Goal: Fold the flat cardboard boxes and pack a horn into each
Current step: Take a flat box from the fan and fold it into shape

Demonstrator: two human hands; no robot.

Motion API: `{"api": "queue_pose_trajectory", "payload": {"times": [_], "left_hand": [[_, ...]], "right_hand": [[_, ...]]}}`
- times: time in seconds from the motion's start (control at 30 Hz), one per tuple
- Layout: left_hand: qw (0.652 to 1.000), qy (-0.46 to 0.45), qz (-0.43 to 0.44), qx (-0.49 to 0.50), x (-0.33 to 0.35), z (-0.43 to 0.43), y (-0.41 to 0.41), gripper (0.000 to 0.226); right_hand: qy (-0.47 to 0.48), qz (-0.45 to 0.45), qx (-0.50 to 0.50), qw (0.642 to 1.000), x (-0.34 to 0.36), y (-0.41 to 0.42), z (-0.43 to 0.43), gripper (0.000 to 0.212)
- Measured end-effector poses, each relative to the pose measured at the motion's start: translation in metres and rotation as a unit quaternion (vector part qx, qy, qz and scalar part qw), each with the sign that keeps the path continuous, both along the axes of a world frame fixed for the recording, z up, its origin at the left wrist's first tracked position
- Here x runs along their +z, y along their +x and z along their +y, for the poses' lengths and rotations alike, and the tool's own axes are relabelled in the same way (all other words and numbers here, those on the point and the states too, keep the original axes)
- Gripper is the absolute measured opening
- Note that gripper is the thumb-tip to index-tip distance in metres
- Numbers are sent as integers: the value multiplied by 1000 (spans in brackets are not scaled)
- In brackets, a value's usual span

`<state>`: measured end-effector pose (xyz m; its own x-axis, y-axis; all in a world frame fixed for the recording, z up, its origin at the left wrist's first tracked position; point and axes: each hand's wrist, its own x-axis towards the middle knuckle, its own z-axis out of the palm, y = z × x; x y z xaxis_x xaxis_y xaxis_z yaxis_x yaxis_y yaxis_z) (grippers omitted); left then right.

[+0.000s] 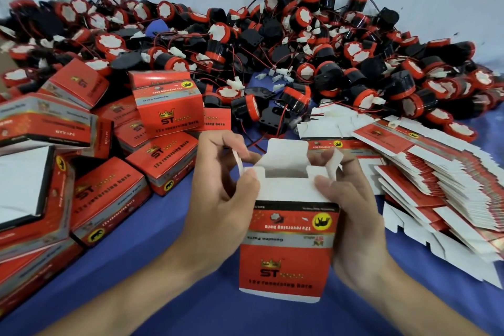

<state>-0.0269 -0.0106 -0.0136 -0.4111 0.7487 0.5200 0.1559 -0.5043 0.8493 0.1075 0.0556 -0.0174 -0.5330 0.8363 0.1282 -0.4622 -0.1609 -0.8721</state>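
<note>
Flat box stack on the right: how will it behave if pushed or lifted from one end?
The flat box stack lies fanned out, so a push probably shears it further rather than moving it whole. Its sheets look thin and glossy, likely light and slippery. Lifted by one end, one probably flexes at its creases.

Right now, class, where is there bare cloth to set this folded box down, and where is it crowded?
Bare blue cloth lies near the front edge, between the closed boxes on the left and the flat cartons on the right. The horn pile behind crowds the back.
</note>
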Motion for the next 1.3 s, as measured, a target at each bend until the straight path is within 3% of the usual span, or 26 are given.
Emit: {"api": "queue_pose_trajectory", "payload": {"times": [0.23,0.4,0.63,0.77,0.87,0.93,1.07,1.3], "left_hand": [[999,-2,33,42,1,-3,8,23],[992,-11,97,79,-3,-6,11,30],[992,-63,106,1,-11,-7,10,32],[987,-134,75,-38,-9,-3,6,34],[989,-132,58,-22,-7,0,-1,35],[992,-118,45,7,-6,1,-4,24],[995,-92,-28,19,-7,2,0,23],[988,-101,-89,70,-4,1,8,13]], "right_hand": [[52,-5,-112,992,1,-7,-5,44],[118,-36,-150,981,0,-4,-7,41],[154,-35,-95,983,-3,-3,-5,24],[115,-51,-61,990,-8,-3,-1,29],[115,-88,0,989,-8,-4,1,34],[130,-124,23,983,-5,-5,1,35],[161,-161,-18,974,-2,-8,-1,31],[90,-150,-51,983,-3,-7,-2,17]]}}
